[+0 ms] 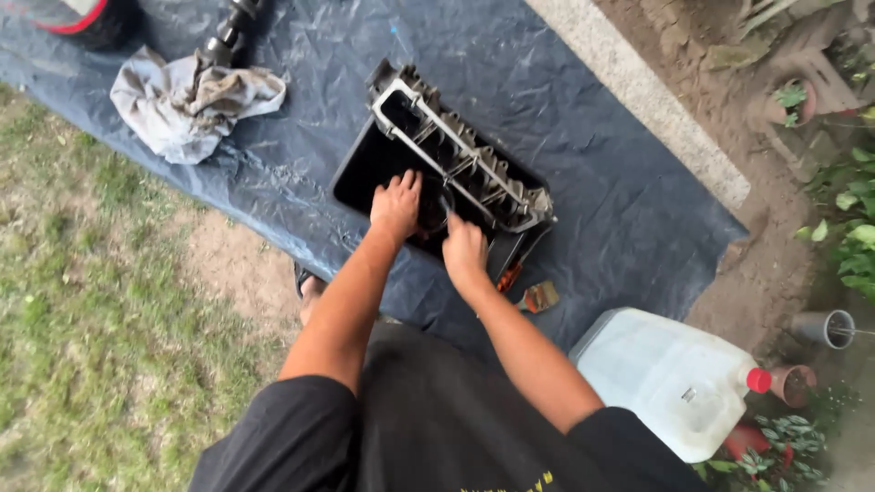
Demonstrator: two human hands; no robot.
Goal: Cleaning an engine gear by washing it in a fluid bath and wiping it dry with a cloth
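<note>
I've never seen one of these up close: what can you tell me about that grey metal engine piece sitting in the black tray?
The grey metal engine part is a long cast block, dull and grimy, with a pale rectangular rim and a row of ribbed cross-webs dividing open bays. It lies tilted along the far side of the black tray, one end overhanging it, on the blue tarp. The left hand and right hand reach into the tray just beside it; whether they touch it is unclear.
</note>
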